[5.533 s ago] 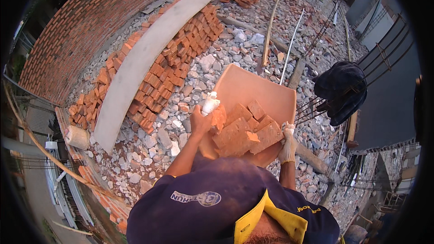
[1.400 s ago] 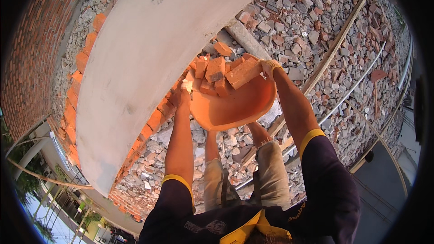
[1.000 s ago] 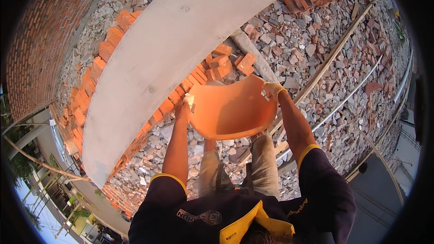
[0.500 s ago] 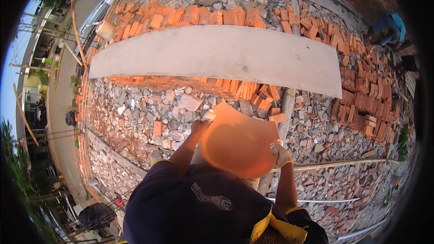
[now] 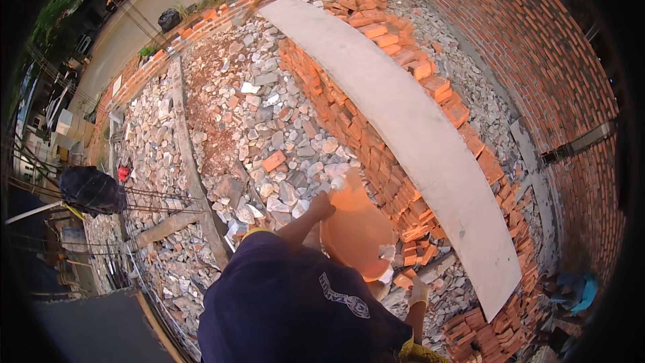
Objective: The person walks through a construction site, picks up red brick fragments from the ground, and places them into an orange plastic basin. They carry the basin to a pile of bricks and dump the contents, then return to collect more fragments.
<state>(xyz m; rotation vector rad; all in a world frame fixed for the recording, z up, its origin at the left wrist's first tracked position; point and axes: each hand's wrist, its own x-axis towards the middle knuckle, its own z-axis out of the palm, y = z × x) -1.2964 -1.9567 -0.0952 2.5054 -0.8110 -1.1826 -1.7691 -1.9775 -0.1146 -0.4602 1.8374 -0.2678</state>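
Observation:
A smooth orange, curved, sheet-like piece with a rounded lower edge (image 5: 356, 225) is held in front of my body. My left hand (image 5: 322, 206) is closed on its upper left side, the fingertips pale as if covered. My right hand (image 5: 418, 292), in a whitish glove, is low on the right, beside a loose orange brick (image 5: 405, 278) and apart from the sheet's edge. Its fingers are too small and blurred to read. A pale patch (image 5: 388, 253) shows at the sheet's right edge; I cannot tell what it is.
A long grey board (image 5: 403, 128) lies along a stack of orange bricks (image 5: 363, 141). Broken stones (image 5: 269, 128) cover the ground, crossed by a concrete beam (image 5: 191, 154). A brick wall (image 5: 497, 33) rises at the right. Another person in blue (image 5: 578, 292) crouches at far right.
The view has turned to the left, so the board now runs diagonally. My right hand has come away from the orange sheet's right edge; my left hand still holds it.

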